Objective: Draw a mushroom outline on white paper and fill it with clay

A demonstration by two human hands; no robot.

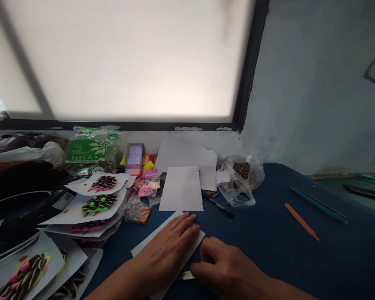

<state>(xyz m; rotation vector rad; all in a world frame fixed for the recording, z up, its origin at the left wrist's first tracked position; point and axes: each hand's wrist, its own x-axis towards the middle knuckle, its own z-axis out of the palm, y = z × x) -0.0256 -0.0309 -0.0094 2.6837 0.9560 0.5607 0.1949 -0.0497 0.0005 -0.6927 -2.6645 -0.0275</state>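
Observation:
My left hand (171,246) lies flat on a white sheet of paper (146,243), its fingers stretched toward the far edge. The sheet is turned at an angle on the blue tabletop. Beside its right edge, my right hand (226,264) is closed, with thumb and forefinger at a narrow pale strip (186,275). What kind of thing the strip is I cannot make out, since the fingers hide part of it. Just beyond my left hand lies another white sheet (181,189). A black pen (220,206) rests to the right of that sheet.
Paper cards with sunflower seeds stuck on coloured clay (100,204) are stacked at left. Behind them stand a green seed bag (87,146) and bagged clay (146,187). A clear bag of seeds (242,175) sits by the wall. An orange tool (301,221) and blue tool (320,205) lie right.

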